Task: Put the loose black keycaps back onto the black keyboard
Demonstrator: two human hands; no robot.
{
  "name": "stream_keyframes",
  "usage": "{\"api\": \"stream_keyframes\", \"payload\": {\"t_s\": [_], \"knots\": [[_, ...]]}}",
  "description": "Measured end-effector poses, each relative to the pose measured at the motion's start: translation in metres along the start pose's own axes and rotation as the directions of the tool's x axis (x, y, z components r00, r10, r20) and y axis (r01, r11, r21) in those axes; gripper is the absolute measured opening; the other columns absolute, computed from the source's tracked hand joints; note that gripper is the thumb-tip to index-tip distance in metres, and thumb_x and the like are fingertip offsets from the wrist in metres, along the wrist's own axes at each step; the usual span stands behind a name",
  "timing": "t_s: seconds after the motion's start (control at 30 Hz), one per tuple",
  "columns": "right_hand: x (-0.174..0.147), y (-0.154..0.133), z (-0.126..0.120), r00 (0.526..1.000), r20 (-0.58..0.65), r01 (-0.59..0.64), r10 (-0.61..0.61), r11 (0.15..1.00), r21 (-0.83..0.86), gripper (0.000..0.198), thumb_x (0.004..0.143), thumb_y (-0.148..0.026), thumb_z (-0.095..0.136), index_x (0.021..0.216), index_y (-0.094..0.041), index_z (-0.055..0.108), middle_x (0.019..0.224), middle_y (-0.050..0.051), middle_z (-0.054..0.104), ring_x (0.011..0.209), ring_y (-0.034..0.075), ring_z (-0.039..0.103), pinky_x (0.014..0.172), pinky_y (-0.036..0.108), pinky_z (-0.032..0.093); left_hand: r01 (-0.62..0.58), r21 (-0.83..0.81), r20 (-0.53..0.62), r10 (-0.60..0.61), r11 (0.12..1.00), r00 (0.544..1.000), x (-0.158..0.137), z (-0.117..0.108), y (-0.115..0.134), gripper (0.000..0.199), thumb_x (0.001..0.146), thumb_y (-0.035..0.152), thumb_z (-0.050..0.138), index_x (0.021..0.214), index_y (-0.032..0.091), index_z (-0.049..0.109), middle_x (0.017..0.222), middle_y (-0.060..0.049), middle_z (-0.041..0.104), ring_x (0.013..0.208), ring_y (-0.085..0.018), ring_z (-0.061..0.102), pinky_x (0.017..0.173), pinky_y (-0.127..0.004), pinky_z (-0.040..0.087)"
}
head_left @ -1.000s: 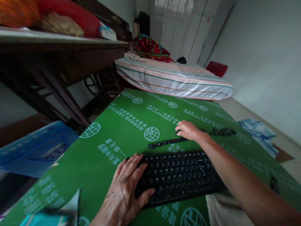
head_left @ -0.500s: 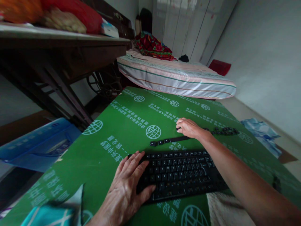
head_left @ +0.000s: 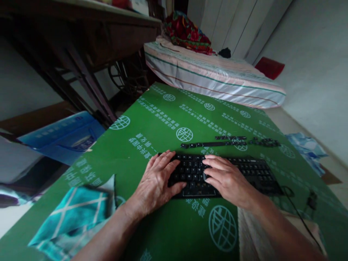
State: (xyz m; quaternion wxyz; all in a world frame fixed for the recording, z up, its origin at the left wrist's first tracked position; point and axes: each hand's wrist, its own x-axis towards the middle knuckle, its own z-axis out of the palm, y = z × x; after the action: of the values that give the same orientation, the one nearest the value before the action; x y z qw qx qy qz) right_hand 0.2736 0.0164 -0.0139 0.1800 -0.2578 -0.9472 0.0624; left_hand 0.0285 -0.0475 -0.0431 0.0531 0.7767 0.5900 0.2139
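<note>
A black keyboard (head_left: 187,170) lies on the green table, and some spots in its lower rows look bare of keycaps. My left hand (head_left: 160,172) rests flat over its left end, fingers spread and thumb along the front edge. Over the middle keys is my right hand (head_left: 224,175), its fingers apart and their tips touching or just above the keys. No held thing can be made out there. Behind the keyboard, loose keycaps and a long space bar (head_left: 214,144) lie in rows. More keycaps (head_left: 265,141) sit in a cluster farther right.
A teal checked cloth (head_left: 78,208) lies at the front left of the green table (head_left: 152,119). A beige cloth (head_left: 247,232) is under my right forearm. The keyboard's cable (head_left: 301,221) trails at right. Beyond stand a bed (head_left: 217,79) and a dark sewing-machine table (head_left: 125,36).
My right hand has come back from the keycap rows to the middle of the keyboard, uncovering those rows. My left hand stays on the keyboard's left end. The camera view has shifted.
</note>
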Motion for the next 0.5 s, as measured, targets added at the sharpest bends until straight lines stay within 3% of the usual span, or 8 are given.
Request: {"api": "stream_keyframes", "payload": {"t_s": [0.2, 0.5], "knots": [[-0.005, -0.021, 0.011, 1.0, 0.005, -0.016, 0.016, 0.999, -0.041, 0.01, 0.086, -0.012, 0.056, 0.088, -0.016, 0.064, 0.122, 0.012, 0.063, 0.126, 0.025, 0.05, 0.103, 0.046, 0.048, 0.019, -0.024, 0.021, -0.019, 1.0, 1.0, 0.002, -0.003, 0.003, 0.056, 0.079, 0.05, 0.063, 0.124, 0.016, 0.057, 0.141, -0.016, 0.047, 0.134, -0.034, 0.039, 0.109, -0.056, 0.029], [-0.01, -0.028, 0.021, 0.999, -0.034, 0.014, -0.02, 0.989, -0.148, 0.015, 0.089, -0.013, 0.053, 0.095, -0.014, 0.067, 0.118, 0.013, 0.066, 0.122, 0.026, 0.053, 0.099, 0.046, 0.049, 0.033, -0.04, 0.035, -0.031, 0.999, 0.999, 0.001, -0.001, 0.004, 0.057, 0.08, 0.049, 0.064, 0.126, 0.016, 0.055, 0.143, -0.016, 0.046, 0.135, -0.033, 0.037, 0.111, -0.056, 0.025]]}}
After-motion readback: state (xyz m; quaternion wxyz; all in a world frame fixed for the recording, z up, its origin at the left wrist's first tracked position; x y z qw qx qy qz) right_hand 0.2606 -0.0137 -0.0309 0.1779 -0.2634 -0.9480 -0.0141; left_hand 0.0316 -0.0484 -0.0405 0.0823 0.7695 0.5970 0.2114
